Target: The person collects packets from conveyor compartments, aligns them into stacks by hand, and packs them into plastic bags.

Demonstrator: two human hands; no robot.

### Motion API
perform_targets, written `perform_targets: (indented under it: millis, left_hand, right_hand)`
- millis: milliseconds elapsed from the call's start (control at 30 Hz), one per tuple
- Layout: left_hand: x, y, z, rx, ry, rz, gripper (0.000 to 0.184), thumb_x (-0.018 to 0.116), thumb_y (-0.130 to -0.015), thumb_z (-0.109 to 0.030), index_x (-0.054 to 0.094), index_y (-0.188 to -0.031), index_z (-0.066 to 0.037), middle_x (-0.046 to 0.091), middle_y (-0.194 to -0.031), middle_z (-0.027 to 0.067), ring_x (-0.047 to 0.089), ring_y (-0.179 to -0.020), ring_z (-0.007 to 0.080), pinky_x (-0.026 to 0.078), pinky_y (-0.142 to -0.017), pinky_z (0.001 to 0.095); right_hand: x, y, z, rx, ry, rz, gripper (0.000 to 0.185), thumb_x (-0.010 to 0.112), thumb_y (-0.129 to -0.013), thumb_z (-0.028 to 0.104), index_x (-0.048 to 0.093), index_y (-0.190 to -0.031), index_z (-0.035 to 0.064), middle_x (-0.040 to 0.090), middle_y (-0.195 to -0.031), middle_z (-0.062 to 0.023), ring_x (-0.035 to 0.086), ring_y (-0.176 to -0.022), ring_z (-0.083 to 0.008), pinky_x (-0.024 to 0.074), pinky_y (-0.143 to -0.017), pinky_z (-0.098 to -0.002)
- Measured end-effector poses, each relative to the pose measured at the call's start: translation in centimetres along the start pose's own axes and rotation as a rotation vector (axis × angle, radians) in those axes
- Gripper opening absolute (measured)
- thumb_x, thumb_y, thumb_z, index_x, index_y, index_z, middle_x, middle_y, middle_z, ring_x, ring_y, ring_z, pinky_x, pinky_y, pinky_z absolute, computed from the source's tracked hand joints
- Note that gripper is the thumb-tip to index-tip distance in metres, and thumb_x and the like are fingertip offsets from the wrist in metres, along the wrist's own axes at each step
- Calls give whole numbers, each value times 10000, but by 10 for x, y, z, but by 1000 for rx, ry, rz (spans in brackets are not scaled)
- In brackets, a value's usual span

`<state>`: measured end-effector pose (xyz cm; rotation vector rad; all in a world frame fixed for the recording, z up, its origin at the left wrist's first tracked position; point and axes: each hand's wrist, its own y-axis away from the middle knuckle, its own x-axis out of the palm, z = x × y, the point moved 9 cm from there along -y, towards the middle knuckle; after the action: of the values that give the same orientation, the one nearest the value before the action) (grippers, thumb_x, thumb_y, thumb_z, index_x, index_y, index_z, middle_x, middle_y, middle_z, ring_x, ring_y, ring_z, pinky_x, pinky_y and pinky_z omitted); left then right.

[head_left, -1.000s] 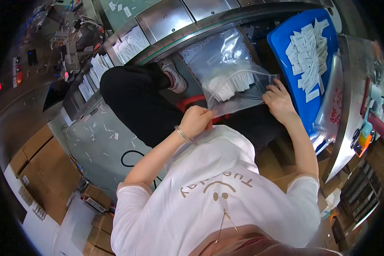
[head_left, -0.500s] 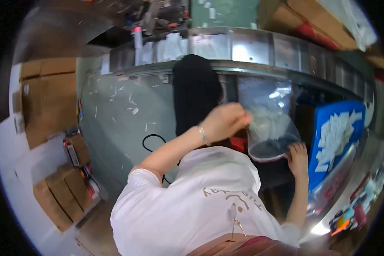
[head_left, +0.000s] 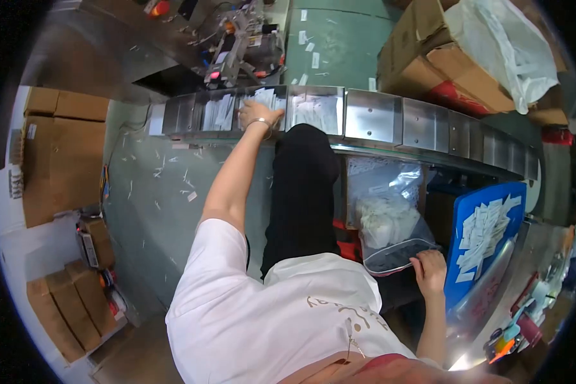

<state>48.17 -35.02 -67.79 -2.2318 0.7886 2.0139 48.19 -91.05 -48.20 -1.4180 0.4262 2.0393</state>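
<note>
My left hand [head_left: 259, 114] is stretched out to the metal channel [head_left: 372, 117], its fingers spread over the small white packets [head_left: 269, 98] in one compartment. A bracelet circles that wrist. My right hand [head_left: 430, 265] pinches the rim of an open clear plastic bag [head_left: 390, 221] at its right corner. Many white pieces lie inside the bag, which rests over a carton below the channel. More packets [head_left: 219, 112] fill the compartment left of my left hand, and others [head_left: 316, 110] lie in the one to its right.
A blue tray [head_left: 457, 289] of white packets stands at the right, near tools [head_left: 505, 339]. Brown cartons [head_left: 64, 166] are stacked at the left. A large open box [head_left: 422, 54] stands beyond the channel. White scraps litter the green floor [head_left: 150, 224].
My left hand has let go of the bag and moved up and left to the packets in the channel. My right hand still holds the bag's rim. The view has turned left.
</note>
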Motion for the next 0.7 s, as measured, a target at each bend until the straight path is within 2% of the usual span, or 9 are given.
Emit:
perform_targets:
  millis: [67, 133, 233, 367, 467, 567, 600, 633, 700]
  left_hand:
    - [-9, 9, -9, -57, -53, 0, 1060, 747, -588, -562, 306, -1305, 82, 455, -1290, 255, 455, -1210, 360, 372, -1015, 417]
    - [16, -8, -8, 57, -48, -11, 1004, 745, -619, -495, 300, -1316, 74, 452, -1306, 226, 439, -1230, 345, 361, -1028, 410]
    - [-1, 18, -27, 170, -102, -87, 727, 677, -710, -322, 430, -1262, 82, 414, -1338, 257, 421, -1244, 352, 331, -1051, 408]
    - [17, -7, -7, -17, 22, 38, 960, 750, -627, -405, 274, -1360, -7, 443, -1322, 218, 453, -1219, 368, 381, -1016, 457]
    - [22, -11, -2, -30, -54, -12, 1005, 767, -633, -412, 210, -1382, -38, 471, -1286, 227, 505, -1165, 369, 432, -964, 462]
    - [11, -2, -8, 90, 3, -83, 748, 683, -647, -248, 382, -1278, 17, 513, -1231, 255, 512, -1150, 387, 424, -974, 443]
    - [18, -14, -1, 77, 41, -151, 659, 687, -641, -251, 460, -1191, 33, 538, -1193, 255, 536, -1116, 390, 433, -961, 443]
    - [9, -7, -10, 220, -1, -211, 582, 692, -633, -258, 509, -1104, 29, 558, -1146, 260, 563, -1055, 399, 458, -908, 449]
    - [-14, 15, -21, 245, 57, -164, 551, 691, -636, -274, 516, -1065, 24, 607, -999, 253, 594, -926, 420, 464, -829, 474]
  right_hand:
    - [-5, 9, -2, 64, 2, -8, 164, 725, -705, 75, 586, -771, 20, 601, -773, -130, 579, -734, -319, 467, -681, -406]
    - [-13, 15, -1, 83, 37, -84, 147, 719, -710, 72, 583, -737, 26, 600, -743, -123, 578, -699, -315, 464, -660, -402]
    - [-14, 23, 0, 67, 15, -127, 143, 721, -710, 93, 585, -705, 49, 600, -708, -108, 575, -662, -304, 456, -625, -396]
    - [-12, 43, -8, 121, 24, -178, 109, 696, -727, 84, 592, -716, 53, 582, -693, -98, 589, -678, -297, 468, -638, -399]
    - [-11, 64, -8, 129, 57, -184, 102, 685, -741, 88, 622, -811, 50, 621, -815, -100, 597, -806, -294, 475, -751, -400]
    - [2, 90, -2, 169, 142, -154, 194, 686, -763, 151, 636, -920, 50, 630, -970, -101, 574, -957, -275, 436, -877, -422]
    - [4, 99, -1, 238, 153, -182, 194, 686, -763, 151, 636, -920, 50, 630, -970, -101, 574, -957, -275, 436, -877, -422]
    - [13, 102, 3, 242, 131, -130, 244, 679, -776, 198, 633, -964, 51, 618, -1029, -98, 553, -1008, -265, 411, -913, -432]
    - [38, 117, 3, 246, 96, -74, 314, 646, -808, 329, 635, -976, 64, 582, -1140, -99, 511, -1098, -258, 360, -973, -450]
